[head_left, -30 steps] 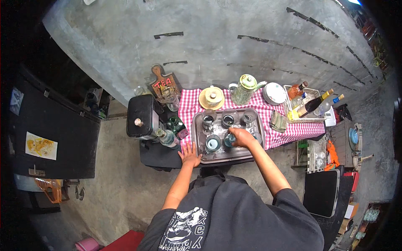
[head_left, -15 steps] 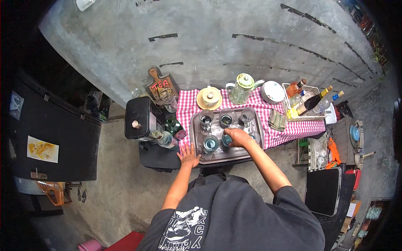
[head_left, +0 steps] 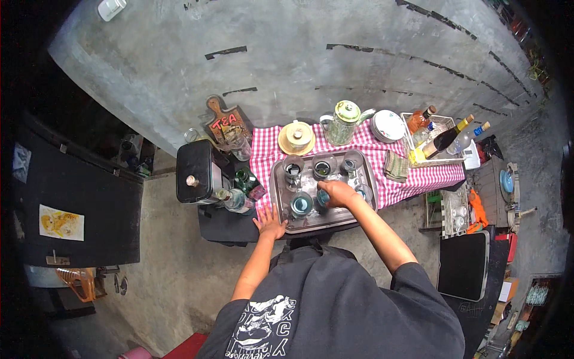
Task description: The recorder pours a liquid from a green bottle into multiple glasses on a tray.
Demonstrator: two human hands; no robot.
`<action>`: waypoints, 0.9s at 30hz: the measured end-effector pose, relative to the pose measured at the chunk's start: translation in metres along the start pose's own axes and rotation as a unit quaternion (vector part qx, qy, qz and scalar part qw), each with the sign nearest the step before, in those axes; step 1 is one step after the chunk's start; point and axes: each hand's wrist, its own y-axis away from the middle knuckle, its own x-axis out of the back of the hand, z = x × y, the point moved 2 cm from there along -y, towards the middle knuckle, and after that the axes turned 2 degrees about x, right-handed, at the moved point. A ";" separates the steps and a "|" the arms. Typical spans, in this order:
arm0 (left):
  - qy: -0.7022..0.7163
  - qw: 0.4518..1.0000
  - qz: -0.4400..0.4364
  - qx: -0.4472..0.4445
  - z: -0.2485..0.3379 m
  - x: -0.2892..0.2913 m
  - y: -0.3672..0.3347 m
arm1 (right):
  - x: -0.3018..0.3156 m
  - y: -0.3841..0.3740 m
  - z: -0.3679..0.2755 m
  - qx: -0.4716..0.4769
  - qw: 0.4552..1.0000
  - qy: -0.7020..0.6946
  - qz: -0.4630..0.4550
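A metal serving tray [head_left: 306, 223] lies on the pink checked cloth [head_left: 266, 146], carrying several clear and bluish glasses in two rows. My right hand [head_left: 338, 195] is closed around a bluish drinking glass [head_left: 323, 198] in the near row; the hand covers much of it. Left of that glass stands another bluish glass [head_left: 301, 204], and a further one [head_left: 363, 192] shows partly behind my right wrist. In the far row a clear glass [head_left: 323, 167] sits in the middle. My left hand [head_left: 271, 225] rests with fingers spread at the tray's near left corner, holding nothing.
Behind the tray are a lidded cup on a saucer [head_left: 297, 137], a patterned pitcher [head_left: 343, 124] and stacked plates [head_left: 387, 127]. A basket of bottles [head_left: 442, 158] stands to the right, beside a folded cloth [head_left: 396, 166]. A black dispenser [head_left: 197, 170] and bottles [head_left: 240, 202] stand left.
The view has shifted slightly. My right hand stays on the glass in the near row, and my left hand remains at the tray's corner.
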 end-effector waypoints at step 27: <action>0.017 1.000 0.013 -0.013 -0.004 -0.007 -0.005 | -0.003 0.007 0.002 0.010 0.999 0.030 0.015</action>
